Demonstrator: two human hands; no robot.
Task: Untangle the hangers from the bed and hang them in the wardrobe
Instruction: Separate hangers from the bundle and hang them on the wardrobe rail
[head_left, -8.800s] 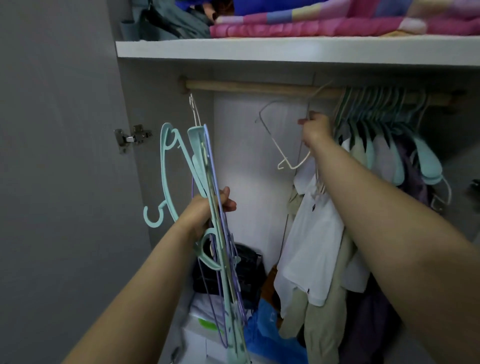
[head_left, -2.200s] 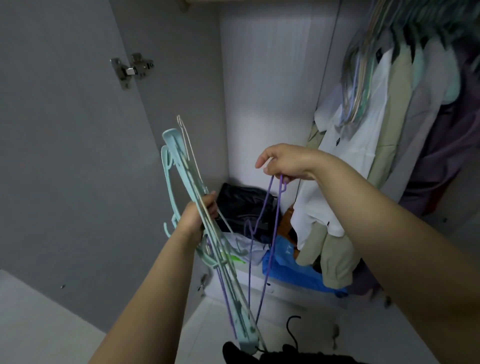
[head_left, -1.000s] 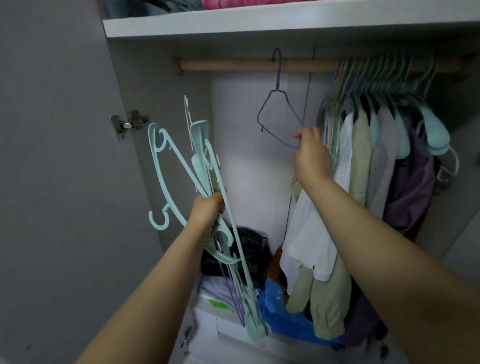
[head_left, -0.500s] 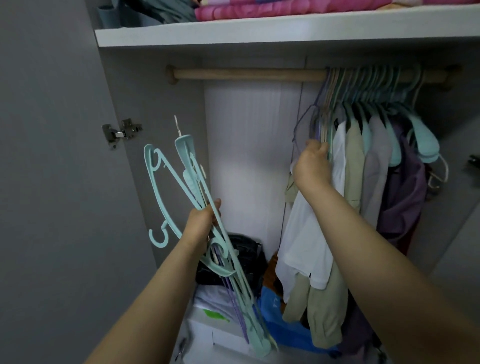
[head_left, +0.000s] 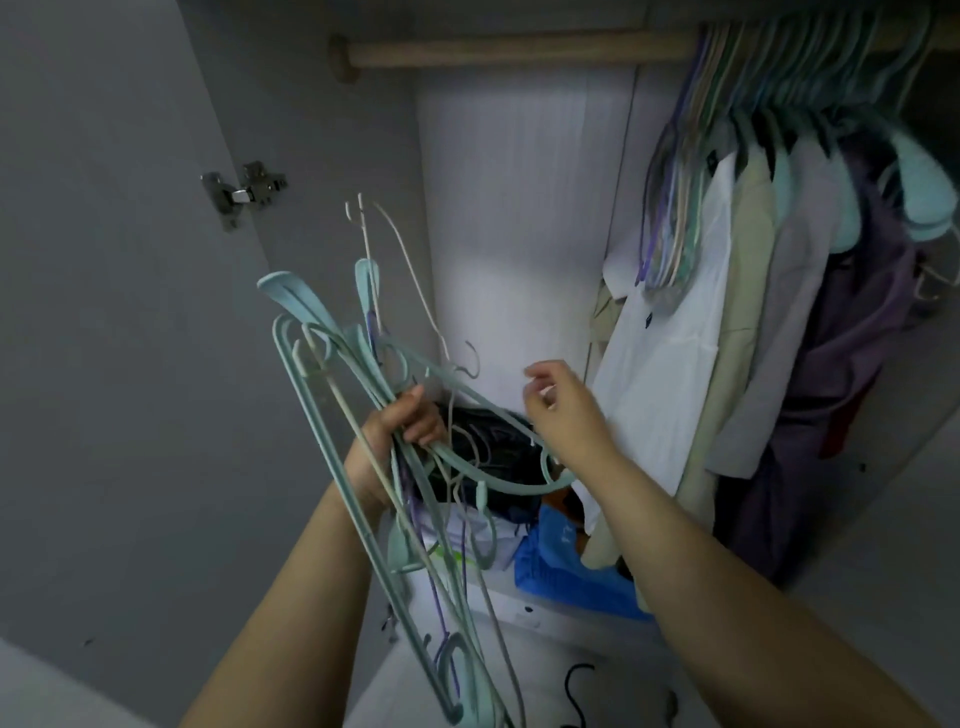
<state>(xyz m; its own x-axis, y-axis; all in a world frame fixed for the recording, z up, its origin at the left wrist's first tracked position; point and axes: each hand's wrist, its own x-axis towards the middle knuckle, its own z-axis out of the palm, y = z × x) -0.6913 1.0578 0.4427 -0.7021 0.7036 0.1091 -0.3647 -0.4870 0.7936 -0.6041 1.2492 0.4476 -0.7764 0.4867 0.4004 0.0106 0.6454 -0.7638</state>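
My left hand (head_left: 402, 421) grips a tangled bundle of hangers (head_left: 332, 395), mostly mint-green plastic with a few thin white and purple wire ones, in front of the open wardrobe. One mint hanger (head_left: 498, 467) swings out of the bundle toward the right. Just right of the bundle, my right hand (head_left: 563, 408) hovers with loosely curled fingers and holds nothing; its wrist crosses that hanger's end. The wooden rail (head_left: 509, 52) runs across the top, bare on its left half. Several hangers hang on its right half (head_left: 675, 208), purple and mint among them.
Shirts and other clothes (head_left: 748, 322) fill the wardrobe's right side. Dark bags (head_left: 498, 441), a blue bag (head_left: 566, 566) and white items lie on the bottom. The grey door (head_left: 104, 312) with its hinge (head_left: 244, 192) stands open on the left.
My right hand has let go of the purple hanger on the rail and come down to the bundle. The view tilted down, and the bundle fanned out in my left hand.
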